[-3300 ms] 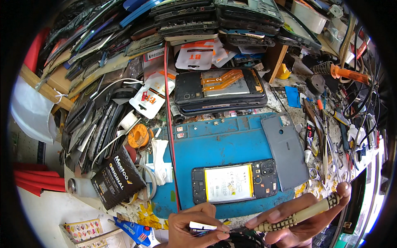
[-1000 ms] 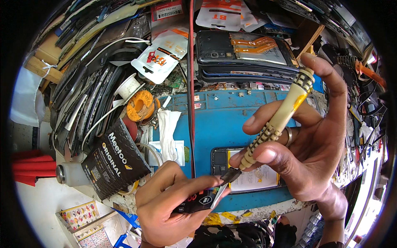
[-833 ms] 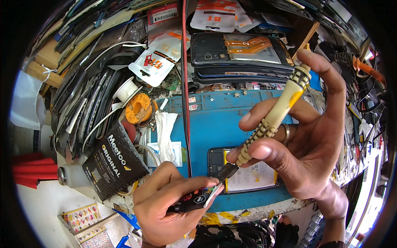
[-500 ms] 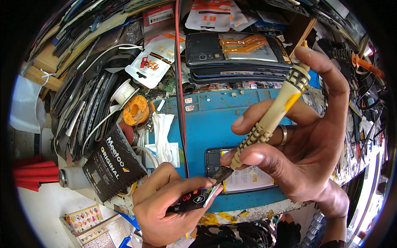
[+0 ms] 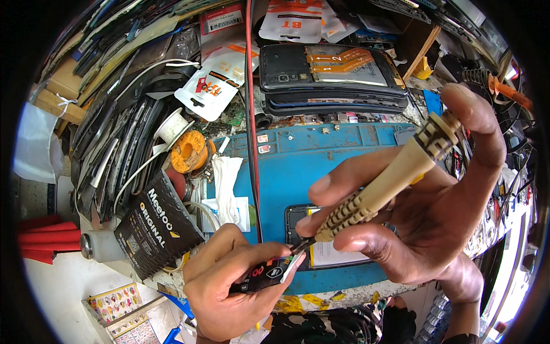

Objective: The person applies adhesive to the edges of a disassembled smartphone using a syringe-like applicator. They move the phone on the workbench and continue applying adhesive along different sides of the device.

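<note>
My left hand (image 5: 235, 275) is closed round a flat black phone battery (image 5: 263, 276) with coloured print and a white edge. Its thumb and index finger press near the top end. In my right hand (image 5: 424, 229) is a craft knife (image 5: 395, 175) with a thick cream handle and ridged grip. Thumb and fingers pinch it low down, while the index finger rests on its butt end. Its narrow dark blade (image 5: 301, 246) meets the battery's top edge beside my left fingertips. Below the hands an opened phone (image 5: 298, 217) lies on the blue mat (image 5: 229, 178), partly hidden by my right hand.
Behind the mat stands a stack of phones (image 5: 332, 74). A red-and-black cable (image 5: 252, 114) crosses the mat. To the left are a black packet (image 5: 157, 223), an orange spool (image 5: 189, 152), a white spool (image 5: 173, 127) and crumpled white tissue (image 5: 226, 183).
The knife's butt end has swung to the right and closer to me, with my right index finger following. Its blade stays at the battery's edge. My left hand has hardly moved.
</note>
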The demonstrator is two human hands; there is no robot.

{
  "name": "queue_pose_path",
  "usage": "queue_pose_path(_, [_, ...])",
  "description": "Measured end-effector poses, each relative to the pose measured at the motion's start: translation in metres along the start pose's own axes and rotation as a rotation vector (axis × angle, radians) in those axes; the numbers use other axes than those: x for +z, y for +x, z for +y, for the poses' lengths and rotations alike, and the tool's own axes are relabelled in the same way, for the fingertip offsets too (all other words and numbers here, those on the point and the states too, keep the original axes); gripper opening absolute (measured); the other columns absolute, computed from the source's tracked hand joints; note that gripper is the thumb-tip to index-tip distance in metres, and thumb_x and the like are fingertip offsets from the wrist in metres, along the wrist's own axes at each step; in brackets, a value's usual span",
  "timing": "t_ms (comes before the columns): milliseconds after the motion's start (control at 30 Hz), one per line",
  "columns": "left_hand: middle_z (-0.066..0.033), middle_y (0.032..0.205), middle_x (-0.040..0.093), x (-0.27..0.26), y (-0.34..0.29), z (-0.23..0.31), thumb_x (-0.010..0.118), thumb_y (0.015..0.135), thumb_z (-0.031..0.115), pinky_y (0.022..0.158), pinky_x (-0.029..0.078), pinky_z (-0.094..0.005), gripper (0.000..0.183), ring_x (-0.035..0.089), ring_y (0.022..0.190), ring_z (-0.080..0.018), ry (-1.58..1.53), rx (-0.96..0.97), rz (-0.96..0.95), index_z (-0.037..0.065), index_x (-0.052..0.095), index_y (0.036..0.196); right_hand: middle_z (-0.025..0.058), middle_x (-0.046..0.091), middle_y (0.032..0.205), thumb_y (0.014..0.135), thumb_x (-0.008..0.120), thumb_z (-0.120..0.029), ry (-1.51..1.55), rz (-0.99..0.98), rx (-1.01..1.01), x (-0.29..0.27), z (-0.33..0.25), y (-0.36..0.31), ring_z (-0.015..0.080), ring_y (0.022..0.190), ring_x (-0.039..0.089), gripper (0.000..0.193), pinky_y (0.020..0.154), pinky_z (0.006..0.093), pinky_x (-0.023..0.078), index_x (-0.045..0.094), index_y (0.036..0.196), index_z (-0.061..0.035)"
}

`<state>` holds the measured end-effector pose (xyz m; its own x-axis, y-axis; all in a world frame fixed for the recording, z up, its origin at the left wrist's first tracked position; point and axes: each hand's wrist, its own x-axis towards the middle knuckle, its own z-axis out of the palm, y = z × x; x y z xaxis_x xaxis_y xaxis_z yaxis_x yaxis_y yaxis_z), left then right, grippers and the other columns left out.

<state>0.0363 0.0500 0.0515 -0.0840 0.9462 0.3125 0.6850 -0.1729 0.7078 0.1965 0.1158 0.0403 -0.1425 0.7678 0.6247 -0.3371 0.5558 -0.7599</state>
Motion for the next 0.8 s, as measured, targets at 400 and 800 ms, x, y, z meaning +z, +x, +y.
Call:
queue_pose_path(400, [-0.0014, 0.060, 0.041, -0.006, 0.001, -0.010, 0.084, 0.054, 0.011, 0.048, 0.031, -0.0266, 0.047, 0.040, 0.052, -0.0134, 0.109, 0.155, -0.286, 0.007, 0.071, 0.098, 0.0275, 0.060, 0.091, 0.077, 0.069, 0.005, -0.315, -0.121, 0.075, -0.010, 0.003, 0.000, 0.0325, 0.083, 0.067, 0.095, 0.070, 0.0412, 0.061, -0.003, 0.138, -0.0109])
queue_pose_path(800, [-0.0010, 0.064, 0.042, -0.012, 0.002, -0.021, 0.083, 0.058, 0.011, 0.049, 0.035, -0.0297, 0.050, 0.044, 0.056, -0.0172, 0.140, 0.275, -0.528, 0.008, 0.069, 0.105, 0.0284, 0.060, 0.094, 0.075, 0.066, 0.012, -0.479, -0.214, 0.080, -0.014, 0.006, -0.001, 0.0322, 0.085, 0.067, 0.088, 0.070, 0.0383, 0.061, 0.005, 0.135, -0.0085])
